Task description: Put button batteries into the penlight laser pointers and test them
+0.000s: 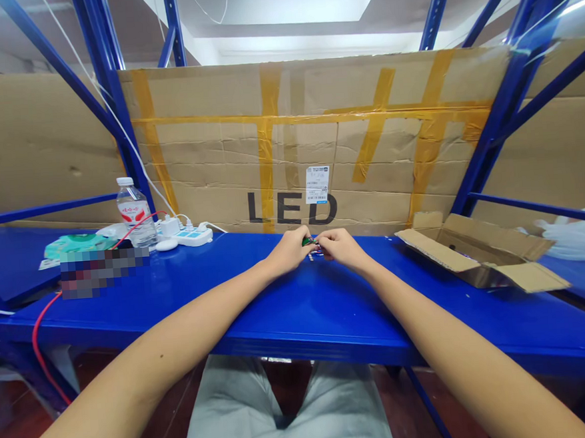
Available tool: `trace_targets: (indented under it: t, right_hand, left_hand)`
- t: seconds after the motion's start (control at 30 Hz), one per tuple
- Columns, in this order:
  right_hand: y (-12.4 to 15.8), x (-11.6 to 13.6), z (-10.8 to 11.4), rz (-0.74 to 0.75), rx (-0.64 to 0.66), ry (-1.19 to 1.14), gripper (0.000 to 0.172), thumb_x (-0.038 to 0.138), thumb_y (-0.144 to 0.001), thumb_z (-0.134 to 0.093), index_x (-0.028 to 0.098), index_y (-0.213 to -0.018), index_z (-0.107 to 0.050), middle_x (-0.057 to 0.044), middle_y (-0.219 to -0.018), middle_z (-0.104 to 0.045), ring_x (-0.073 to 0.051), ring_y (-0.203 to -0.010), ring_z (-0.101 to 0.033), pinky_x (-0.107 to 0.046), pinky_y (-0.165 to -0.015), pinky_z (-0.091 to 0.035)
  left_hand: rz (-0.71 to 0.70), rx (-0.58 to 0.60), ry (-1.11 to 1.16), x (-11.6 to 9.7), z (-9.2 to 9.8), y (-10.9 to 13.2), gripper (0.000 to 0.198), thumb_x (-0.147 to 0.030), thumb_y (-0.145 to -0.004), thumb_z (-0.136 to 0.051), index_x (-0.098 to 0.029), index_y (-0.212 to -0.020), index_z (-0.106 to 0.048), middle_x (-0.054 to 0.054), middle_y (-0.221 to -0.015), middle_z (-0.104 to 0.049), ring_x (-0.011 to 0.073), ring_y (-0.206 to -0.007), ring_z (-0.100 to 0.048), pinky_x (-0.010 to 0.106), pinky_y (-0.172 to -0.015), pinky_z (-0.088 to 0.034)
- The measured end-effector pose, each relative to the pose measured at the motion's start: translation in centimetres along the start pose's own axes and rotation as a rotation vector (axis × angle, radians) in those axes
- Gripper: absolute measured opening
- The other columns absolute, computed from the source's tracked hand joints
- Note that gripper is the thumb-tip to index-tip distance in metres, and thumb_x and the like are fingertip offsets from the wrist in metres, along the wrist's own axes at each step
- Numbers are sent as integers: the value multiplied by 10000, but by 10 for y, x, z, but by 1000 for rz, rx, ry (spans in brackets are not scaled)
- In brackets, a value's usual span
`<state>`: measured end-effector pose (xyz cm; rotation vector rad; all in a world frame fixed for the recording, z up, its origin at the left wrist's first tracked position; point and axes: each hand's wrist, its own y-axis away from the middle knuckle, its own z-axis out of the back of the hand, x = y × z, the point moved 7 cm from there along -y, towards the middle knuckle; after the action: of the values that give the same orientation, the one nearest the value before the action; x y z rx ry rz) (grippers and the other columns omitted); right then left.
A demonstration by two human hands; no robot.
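Both hands meet above the blue table [288,296], near its back edge. My left hand [293,247] is closed on a small green object [307,242]. Close beside it, my right hand [338,246] has its fingers pinched at the other end of what looks like the same small item. Shiny, dark and whitish bits show between the fingertips. The item is too small to name, and the fingers hide much of it.
At the left are a water bottle [134,213], a teal packet [77,246], a white power strip [191,235] and a red cable [38,330]. An open cardboard box [467,247] lies right. Large cardboard [208,165] stands behind, between blue posts.
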<state>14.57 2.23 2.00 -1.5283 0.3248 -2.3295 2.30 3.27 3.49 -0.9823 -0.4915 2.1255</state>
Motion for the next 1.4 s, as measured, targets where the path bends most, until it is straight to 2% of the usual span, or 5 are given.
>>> trace_targets:
  t: [0.13,0.37,0.83,1.07,1.4]
  right_hand:
    - [-1,6,6,93,-57,258,226,261,-726,-427,158,-583,-568,18,-473,-470,-114,-492,-402,-251,-500,-271]
    - [5,25,7,276,-132,616,267,180,-825,-406,155,-604,-555,-28,-603,-578,-129,-591,-459,-259,-585,-295]
    - [9,25,-9,344,30,1056,223,148,-952,-418,113,-854,-615,-115,-862,-617,-180,-775,-542,-276,-731,-386]
    - [11,26,-11,314,46,1133,218,157,-961,-406,111,-898,-610,-135,-928,-606,-198,-801,-556,-297,-740,-397]
    - [11,27,-11,333,40,1100,226,156,-962,-398,119,-886,-608,-134,-910,-607,-196,-797,-553,-293,-744,-392]
  left_hand:
    - [134,99,276,1,-7,1,304,-257,-721,-739,-185,-838,-468,-59,-644,-527,96,-578,-483,213,-542,-337]
    - [466,242,707,-5,-18,11,342,-89,-859,-432,-224,-1161,-346,-69,-632,-543,74,-431,-438,169,-400,-267]
    - [213,150,506,5,-9,0,106,-176,-885,-555,-173,-845,-456,-38,-603,-607,47,-357,-451,167,-375,-302]
    - [132,128,405,8,-1,-4,86,-188,-812,-616,-170,-795,-534,-74,-470,-509,71,-399,-452,180,-415,-322]
    - [193,153,401,7,-1,-2,69,-218,-825,-601,-156,-805,-575,-37,-569,-606,67,-396,-463,198,-429,-349]
